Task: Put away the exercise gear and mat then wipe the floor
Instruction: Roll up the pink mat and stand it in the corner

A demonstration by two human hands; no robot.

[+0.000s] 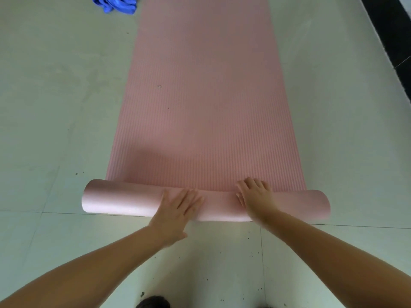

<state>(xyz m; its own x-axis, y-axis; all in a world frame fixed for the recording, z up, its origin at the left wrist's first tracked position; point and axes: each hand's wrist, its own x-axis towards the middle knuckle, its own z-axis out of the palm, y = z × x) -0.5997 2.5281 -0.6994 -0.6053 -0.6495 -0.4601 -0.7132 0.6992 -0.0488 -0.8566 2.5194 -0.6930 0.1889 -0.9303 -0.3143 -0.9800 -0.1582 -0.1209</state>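
Note:
A long pink ribbed mat (204, 96) lies flat on the pale tiled floor and runs away from me. Its near end is turned over into a low roll (124, 202) that spans the mat's width. My left hand (175, 215) lies flat on the roll left of centre, fingers straight and spread. My right hand (255, 197) rests on top of the roll right of centre, its fingers bent over the roll's far side. A crumpled blue cloth (115, 3) lies on the floor at the far left of the mat.
Pale floor tiles (55, 107) stretch on both sides of the mat, with dark specks near me. A dark strip (391, 30) borders the floor at the far right. The tip of a dark shoe (153, 302) shows at the bottom edge.

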